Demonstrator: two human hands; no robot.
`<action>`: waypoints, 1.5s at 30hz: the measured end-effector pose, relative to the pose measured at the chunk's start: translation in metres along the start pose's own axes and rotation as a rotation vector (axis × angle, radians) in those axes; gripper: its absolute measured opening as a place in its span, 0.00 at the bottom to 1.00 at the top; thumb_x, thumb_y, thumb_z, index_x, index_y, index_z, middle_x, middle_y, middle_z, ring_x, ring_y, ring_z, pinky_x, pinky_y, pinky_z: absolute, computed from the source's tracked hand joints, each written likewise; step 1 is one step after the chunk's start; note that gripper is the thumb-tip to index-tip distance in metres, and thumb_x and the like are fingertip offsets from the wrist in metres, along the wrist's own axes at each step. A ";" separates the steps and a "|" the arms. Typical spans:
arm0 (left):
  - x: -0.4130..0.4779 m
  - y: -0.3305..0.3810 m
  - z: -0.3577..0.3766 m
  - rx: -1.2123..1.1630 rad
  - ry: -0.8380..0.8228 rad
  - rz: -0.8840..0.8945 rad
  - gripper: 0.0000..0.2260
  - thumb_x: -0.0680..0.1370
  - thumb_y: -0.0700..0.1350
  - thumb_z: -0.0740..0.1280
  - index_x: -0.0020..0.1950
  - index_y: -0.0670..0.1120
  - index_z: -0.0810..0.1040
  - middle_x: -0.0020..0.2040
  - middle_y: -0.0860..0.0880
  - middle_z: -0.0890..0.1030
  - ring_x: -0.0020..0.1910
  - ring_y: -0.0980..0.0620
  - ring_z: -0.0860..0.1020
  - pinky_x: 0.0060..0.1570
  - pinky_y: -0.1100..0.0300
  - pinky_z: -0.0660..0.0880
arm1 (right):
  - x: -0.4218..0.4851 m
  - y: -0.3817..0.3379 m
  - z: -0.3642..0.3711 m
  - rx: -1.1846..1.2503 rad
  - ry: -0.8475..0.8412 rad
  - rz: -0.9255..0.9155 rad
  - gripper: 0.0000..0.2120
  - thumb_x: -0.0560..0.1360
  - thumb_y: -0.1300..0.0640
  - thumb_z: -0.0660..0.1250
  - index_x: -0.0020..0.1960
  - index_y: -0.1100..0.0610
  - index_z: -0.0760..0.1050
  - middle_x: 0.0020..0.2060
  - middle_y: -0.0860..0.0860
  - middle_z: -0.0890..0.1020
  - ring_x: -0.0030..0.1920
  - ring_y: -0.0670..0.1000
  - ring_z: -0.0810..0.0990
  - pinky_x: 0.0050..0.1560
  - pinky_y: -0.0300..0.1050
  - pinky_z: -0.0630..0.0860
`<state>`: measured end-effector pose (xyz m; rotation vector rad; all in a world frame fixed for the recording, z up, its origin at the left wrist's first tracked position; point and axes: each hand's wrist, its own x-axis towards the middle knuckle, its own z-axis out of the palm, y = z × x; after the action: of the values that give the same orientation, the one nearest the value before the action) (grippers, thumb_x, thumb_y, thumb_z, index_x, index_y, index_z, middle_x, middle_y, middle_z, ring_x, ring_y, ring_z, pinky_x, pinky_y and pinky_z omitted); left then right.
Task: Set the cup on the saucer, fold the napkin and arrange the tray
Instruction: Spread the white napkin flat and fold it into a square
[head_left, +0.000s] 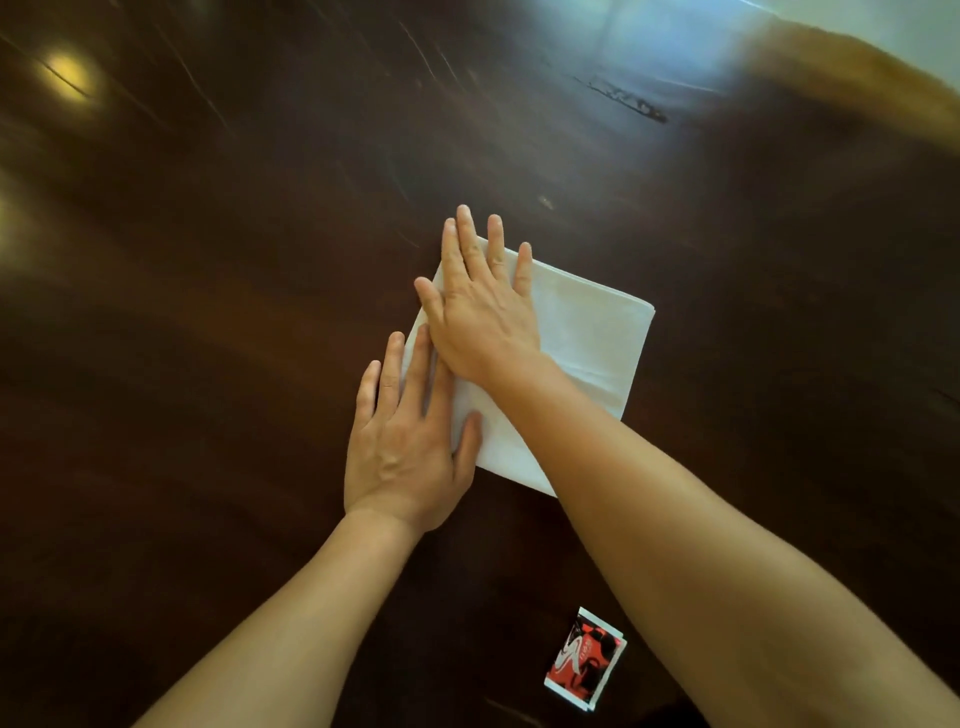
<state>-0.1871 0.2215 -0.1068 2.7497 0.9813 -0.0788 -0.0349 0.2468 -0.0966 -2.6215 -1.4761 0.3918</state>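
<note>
A white napkin (582, 332), folded into a rough square, lies flat on the dark wooden table (208, 312) near the middle of the view. My right hand (480, 306) presses flat on its upper left part with straight fingers, the forearm crossing over the cloth. My left hand (410, 441) lies flat over the napkin's lower left edge, fingers straight and thumb on the cloth. Both hands cover the left side of the napkin. No cup, saucer or tray is in view.
A small red, black and white sachet (584, 657) lies on the table near the front edge, between my forearms. A blurred brown shape (883, 78) sits at the far right corner. Bright reflections show on the glossy wood.
</note>
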 end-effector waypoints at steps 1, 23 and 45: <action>0.000 0.000 0.000 0.000 0.000 0.005 0.31 0.83 0.59 0.49 0.82 0.45 0.48 0.83 0.44 0.48 0.81 0.42 0.47 0.79 0.45 0.50 | -0.005 -0.002 -0.001 0.032 0.018 0.033 0.31 0.84 0.42 0.42 0.81 0.56 0.41 0.82 0.51 0.42 0.80 0.55 0.35 0.78 0.59 0.34; 0.001 0.002 0.002 0.062 -0.024 0.002 0.31 0.81 0.56 0.49 0.82 0.45 0.49 0.83 0.45 0.47 0.81 0.40 0.46 0.78 0.44 0.49 | -0.096 0.106 0.003 -0.101 -0.058 0.211 0.36 0.81 0.37 0.39 0.81 0.56 0.37 0.81 0.50 0.39 0.80 0.54 0.35 0.79 0.59 0.36; 0.061 0.019 -0.055 -0.068 0.028 -0.068 0.19 0.79 0.52 0.63 0.64 0.41 0.73 0.63 0.38 0.73 0.60 0.35 0.71 0.58 0.41 0.68 | -0.066 0.135 -0.070 0.111 -0.135 0.363 0.30 0.74 0.47 0.73 0.72 0.54 0.68 0.71 0.54 0.66 0.70 0.60 0.63 0.64 0.58 0.71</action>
<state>-0.1288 0.2576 -0.0572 2.6633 1.0647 -0.0183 0.0633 0.1226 -0.0480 -2.8154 -0.9682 0.6747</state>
